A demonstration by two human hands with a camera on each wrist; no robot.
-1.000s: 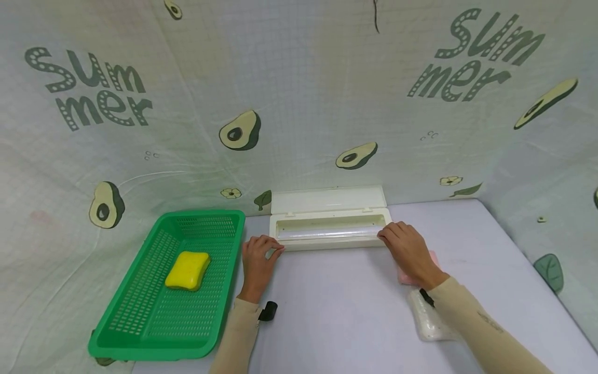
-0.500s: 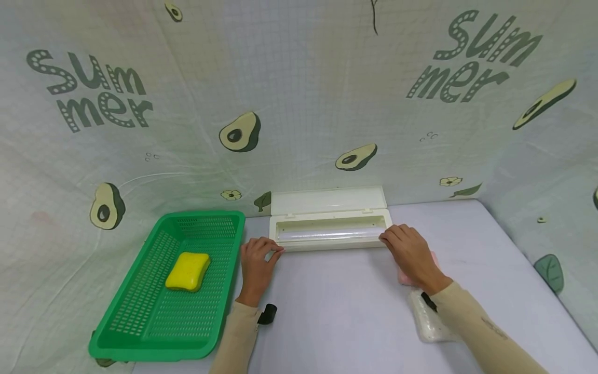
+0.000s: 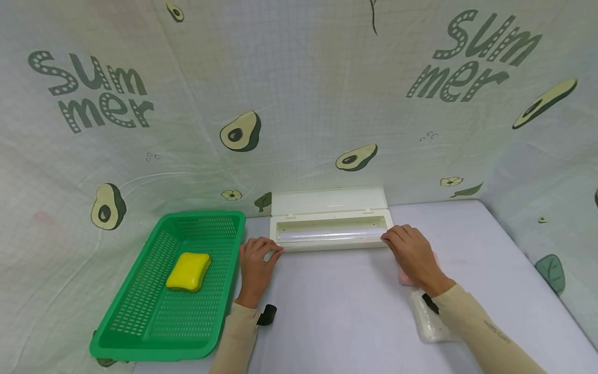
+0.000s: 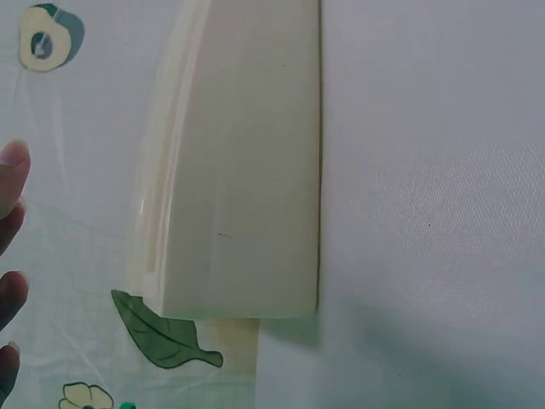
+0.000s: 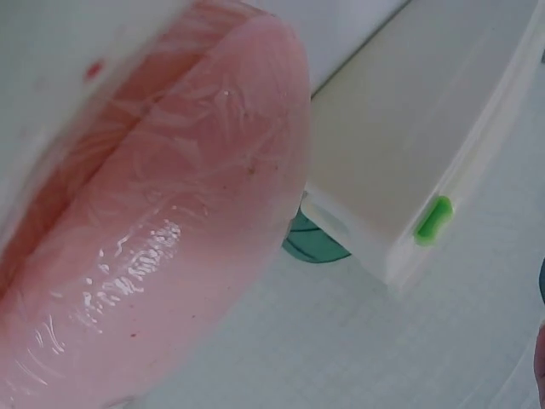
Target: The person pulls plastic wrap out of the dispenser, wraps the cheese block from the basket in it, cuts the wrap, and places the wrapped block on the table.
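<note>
A white cling film dispenser [image 3: 334, 245] stands at the back of the table with its lid [image 3: 327, 202] raised. Inside it lies a clear roll of cling film [image 3: 327, 235]. My left hand [image 3: 257, 265] is at the box's front left corner, thumb and forefinger pinching the clear film's edge. At the front right corner, my right hand [image 3: 411, 254] pinches the film the same way. The film itself barely shows. Only some left fingertips [image 4: 12, 179] enter the left wrist view, beside the box. A green piece [image 5: 434, 220] shows on the box's side in the right wrist view.
A green basket [image 3: 229, 291] stands at left, holding a yellow sponge [image 3: 188, 271]. Under the right forearm lie a film-wrapped pink item [image 5: 196, 187] and a white wrapped item [image 3: 429, 324]. A printed sheet [image 3: 299, 104] hangs behind the table.
The right hand has shifted very slightly to the right along the box's front edge. The left hand stays almost still, and both keep their pinch.
</note>
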